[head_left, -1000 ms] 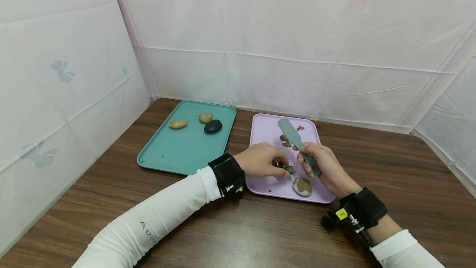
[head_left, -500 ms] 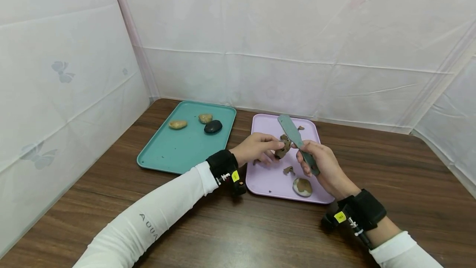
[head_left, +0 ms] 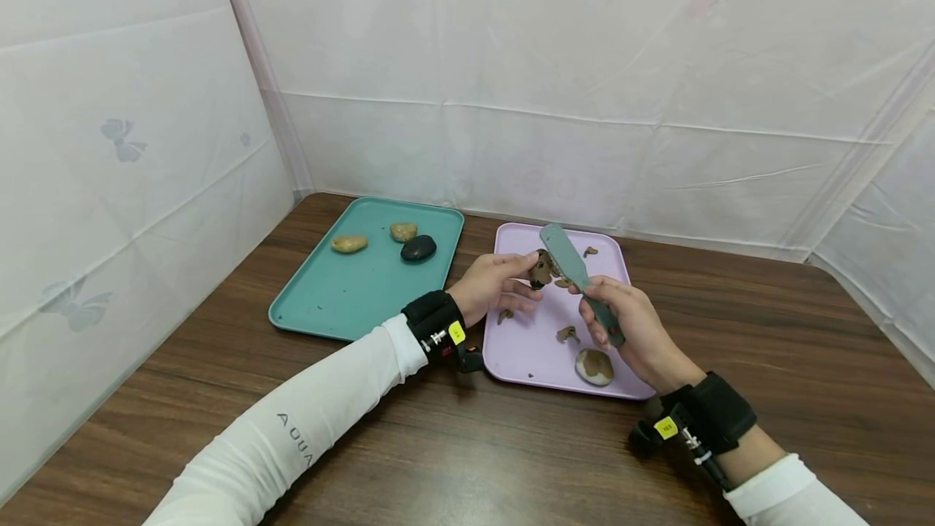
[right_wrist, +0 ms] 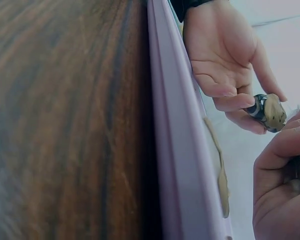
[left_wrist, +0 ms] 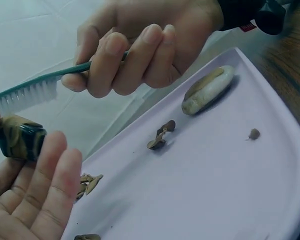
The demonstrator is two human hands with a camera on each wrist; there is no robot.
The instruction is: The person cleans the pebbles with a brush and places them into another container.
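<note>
**Guide:** Fingertips (left_wrist: 0,122) of your left hand (head_left: 491,286) pinch a small dark stone (head_left: 541,268) caked with brown mud. Your thumb sits on one side, your fingers on the other, and your palm is turned up and mostly open beneath it. Your right hand (head_left: 626,323) has its fingers curled round the handle of a green brush (head_left: 577,273), with the white bristles (left_wrist: 27,95) touching the top of the stone.

**Operator:** Where is everything else, relative to my fingers?

**Guide:** Both hands hover above the pink tray (head_left: 524,355). Below your left fingers lie loose crumbs of mud (left_wrist: 160,137). Nearer your right wrist, on the tray, rests a pale stone (head_left: 594,366), also smeared with mud. Well to the left of your left hand is a teal tray (head_left: 332,299) holding three stones (head_left: 398,242) that look clean.

**Operator:** How do I brush this well?

**Guide:** My judgement is to keep the pinch at the stone's edges so the muddy face stays exposed. Use short strokes away from your fingertips. Roll the stone between thumb and fingers to reach each side. Stay over the pink tray so the crumbs fall there. The stone is small and may be slick, so press lightly or it could slip out.
</note>
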